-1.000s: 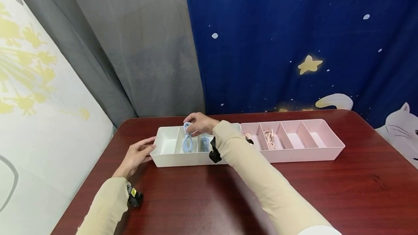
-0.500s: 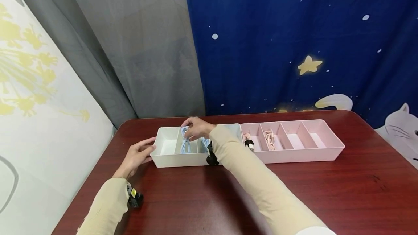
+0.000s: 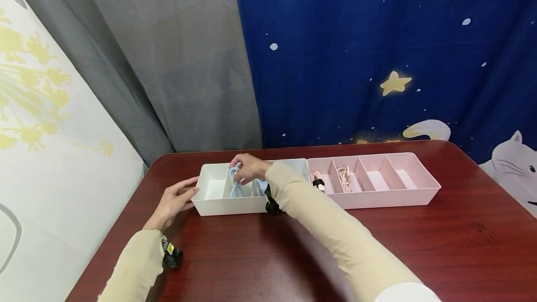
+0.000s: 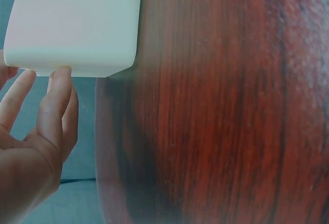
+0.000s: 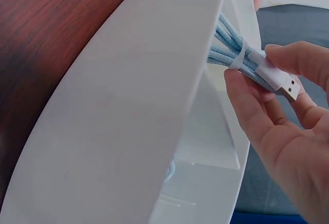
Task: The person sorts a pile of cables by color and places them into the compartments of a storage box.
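Observation:
My right hand (image 3: 250, 170) pinches a coiled light blue USB cable (image 3: 236, 189) between thumb and fingers. The cable's lower loops reach down into the second compartment from the left of a white divided box (image 3: 230, 207). In the right wrist view, its white USB plug (image 5: 272, 75) sits under my thumb, and a pale tie (image 5: 239, 55) binds the coil. My left hand (image 3: 171, 205) touches the box's left end with its fingers extended; the left wrist view shows the fingertips at the end wall (image 4: 72, 59). Another light blue cable (image 3: 262, 186) lies one compartment right, partly hidden.
A pink divided box (image 3: 386, 198) adjoins the white one on the right. It holds a pinkish cable with a black strap (image 3: 318, 183) and another pinkish cable (image 3: 345, 180). Both boxes stand near the back of the dark red wooden table (image 3: 235, 255), before curtains (image 3: 201, 59).
My right hand has moved slightly left and down, lowering the blue cable into the second compartment. The strapped pinkish cable now shows more past the sleeve. My left hand stays at the box end.

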